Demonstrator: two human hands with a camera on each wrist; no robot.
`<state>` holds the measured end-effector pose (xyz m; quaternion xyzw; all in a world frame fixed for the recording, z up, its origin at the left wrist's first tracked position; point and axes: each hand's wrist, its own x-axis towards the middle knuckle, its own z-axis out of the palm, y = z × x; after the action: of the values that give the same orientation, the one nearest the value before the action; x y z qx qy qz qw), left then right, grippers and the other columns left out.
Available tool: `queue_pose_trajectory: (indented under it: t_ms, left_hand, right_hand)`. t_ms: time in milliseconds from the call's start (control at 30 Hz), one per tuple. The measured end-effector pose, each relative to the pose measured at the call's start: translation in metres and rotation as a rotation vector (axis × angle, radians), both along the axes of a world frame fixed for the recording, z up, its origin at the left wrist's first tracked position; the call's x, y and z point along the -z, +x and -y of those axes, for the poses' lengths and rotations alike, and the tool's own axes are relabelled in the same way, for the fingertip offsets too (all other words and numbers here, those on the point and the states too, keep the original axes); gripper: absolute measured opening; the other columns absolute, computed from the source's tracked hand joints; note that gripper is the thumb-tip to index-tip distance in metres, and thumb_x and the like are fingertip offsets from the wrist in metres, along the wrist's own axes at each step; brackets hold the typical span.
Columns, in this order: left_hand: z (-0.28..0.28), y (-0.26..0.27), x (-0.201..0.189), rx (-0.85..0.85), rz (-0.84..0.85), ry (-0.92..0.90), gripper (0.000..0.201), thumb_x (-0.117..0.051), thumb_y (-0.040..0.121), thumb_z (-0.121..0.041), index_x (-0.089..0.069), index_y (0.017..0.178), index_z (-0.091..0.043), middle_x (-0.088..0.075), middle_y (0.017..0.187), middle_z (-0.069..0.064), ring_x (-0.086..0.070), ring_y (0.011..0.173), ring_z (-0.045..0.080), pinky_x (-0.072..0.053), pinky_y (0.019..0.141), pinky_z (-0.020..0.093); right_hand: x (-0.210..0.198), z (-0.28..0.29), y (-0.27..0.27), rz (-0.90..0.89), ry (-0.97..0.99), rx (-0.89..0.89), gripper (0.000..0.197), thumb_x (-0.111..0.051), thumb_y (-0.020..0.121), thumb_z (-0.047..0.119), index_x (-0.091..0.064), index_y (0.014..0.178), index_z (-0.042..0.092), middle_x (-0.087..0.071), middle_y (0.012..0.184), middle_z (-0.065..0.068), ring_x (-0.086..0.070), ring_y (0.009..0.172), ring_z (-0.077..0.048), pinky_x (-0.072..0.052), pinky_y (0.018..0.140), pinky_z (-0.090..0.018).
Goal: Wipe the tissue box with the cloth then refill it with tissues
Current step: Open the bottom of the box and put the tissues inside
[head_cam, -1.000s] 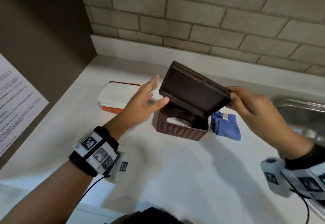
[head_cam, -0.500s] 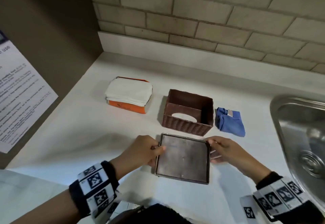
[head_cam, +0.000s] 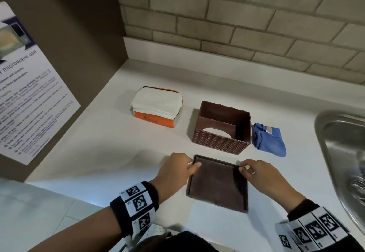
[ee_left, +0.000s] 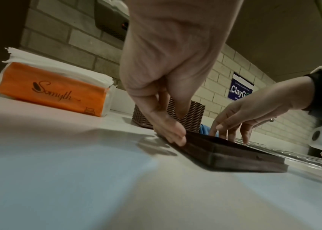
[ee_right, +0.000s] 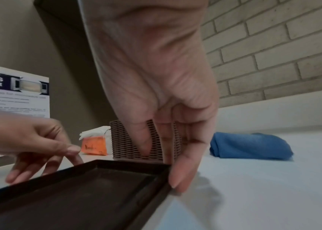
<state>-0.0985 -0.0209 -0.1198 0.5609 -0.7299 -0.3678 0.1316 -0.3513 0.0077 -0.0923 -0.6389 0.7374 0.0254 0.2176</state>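
Observation:
The brown woven tissue box [head_cam: 221,140] stands open on the white counter, its oval slot showing at the bottom. Its flat brown panel [head_cam: 217,184] lies on the counter in front of it. My left hand [head_cam: 192,167] touches the panel's far left corner with straight fingers [ee_left: 176,137]. My right hand [head_cam: 244,168] touches the far right corner with its fingers [ee_right: 180,179] straight along the outer edge. The folded blue cloth [head_cam: 270,141] lies just right of the box. An orange pack of white tissues [head_cam: 156,105] sits to the left of it.
A steel sink [head_cam: 339,153] is set into the counter at the right. A brick wall runs along the back, and a brown side wall with a paper notice [head_cam: 29,103] closes the left. The counter's front edge is near my wrists.
A second ago both hands held the panel tilted above the box. They brought it down toward me and laid it flat on the counter; the fingers now rest at its far corners.

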Motion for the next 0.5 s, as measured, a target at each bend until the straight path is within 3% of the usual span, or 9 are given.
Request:
queue_pose_trajectory:
  t_ms: [133, 233, 267, 333, 400, 433, 500]
  left_hand:
    - [0.007, 0.007, -0.010, 0.001, -0.004, -0.051, 0.059, -0.049, 0.093, -0.050, -0.060, 0.067, 0.001, -0.063, 0.066, 0.019, -0.064, 0.061, 0.031, -0.051, 0.071, 0.046]
    - [0.022, 0.033, -0.029, -0.087, -0.092, -0.028, 0.055, -0.048, 0.090, -0.054, -0.052, 0.052, -0.014, -0.062, 0.059, 0.009, -0.066, 0.063, 0.028, -0.057, 0.071, 0.046]
    - [0.029, 0.044, -0.039, -0.139, -0.143, -0.034, 0.052, -0.050, 0.091, -0.051, -0.051, 0.050, -0.019, -0.063, 0.059, 0.006, -0.066, 0.063, 0.025, -0.058, 0.071, 0.043]
    - [0.051, 0.065, -0.056, -0.238, -0.231, -0.088, 0.039, -0.054, 0.095, -0.036, -0.062, 0.061, -0.018, -0.066, 0.067, 0.005, -0.063, 0.067, 0.022, -0.053, 0.073, 0.034]
    - [0.076, 0.084, -0.072, -0.305, -0.200, -0.186, 0.032, -0.052, 0.097, -0.027, -0.070, 0.081, -0.006, -0.065, 0.080, 0.000, -0.059, 0.076, 0.016, -0.045, 0.072, 0.019]
    - [0.088, 0.091, -0.078, -0.332, -0.190, -0.210, 0.027, -0.051, 0.097, -0.023, -0.071, 0.087, -0.008, -0.063, 0.086, -0.003, -0.056, 0.082, 0.013, -0.041, 0.070, 0.014]
    - [0.111, 0.100, -0.083, -0.342, -0.176, -0.223, 0.021, -0.045, 0.097, -0.015, -0.065, 0.092, -0.015, -0.059, 0.094, 0.000, -0.053, 0.090, 0.016, -0.038, 0.074, 0.021]
  right_hand:
    - [-0.025, -0.002, 0.012, -0.143, 0.037, -0.013, 0.037, -0.041, 0.096, 0.048, -0.058, 0.121, 0.028, -0.066, 0.113, 0.000, -0.061, 0.106, -0.020, -0.045, 0.086, -0.028]
    - [-0.063, 0.002, 0.032, -0.049, -0.072, -0.058, 0.029, -0.045, 0.096, 0.042, -0.063, 0.113, 0.028, -0.069, 0.102, 0.005, -0.065, 0.096, -0.016, -0.047, 0.080, -0.026]
    - [-0.076, 0.005, 0.041, 0.050, -0.101, -0.083, 0.025, -0.047, 0.095, 0.040, -0.065, 0.109, 0.029, -0.069, 0.096, 0.009, -0.065, 0.092, -0.013, -0.048, 0.078, -0.025]
    - [-0.097, 0.016, 0.063, 0.411, -0.113, -0.073, 0.022, -0.049, 0.095, 0.038, -0.065, 0.107, 0.031, -0.069, 0.094, 0.014, -0.066, 0.091, -0.007, -0.050, 0.083, -0.025]
    - [-0.106, 0.035, 0.089, 0.764, -0.102, -0.002, 0.024, -0.047, 0.097, 0.034, -0.065, 0.112, 0.028, -0.070, 0.099, 0.007, -0.065, 0.095, -0.007, -0.051, 0.087, -0.026]
    - [-0.105, 0.048, 0.103, 0.844, -0.105, 0.029, 0.024, -0.045, 0.098, 0.030, -0.064, 0.113, 0.025, -0.069, 0.102, 0.003, -0.065, 0.096, -0.010, -0.052, 0.087, -0.025]
    - [-0.094, 0.080, 0.129, 0.946, -0.100, 0.123, 0.022, -0.043, 0.100, 0.021, -0.060, 0.115, 0.020, -0.066, 0.107, -0.003, -0.063, 0.096, -0.015, -0.052, 0.081, -0.021]
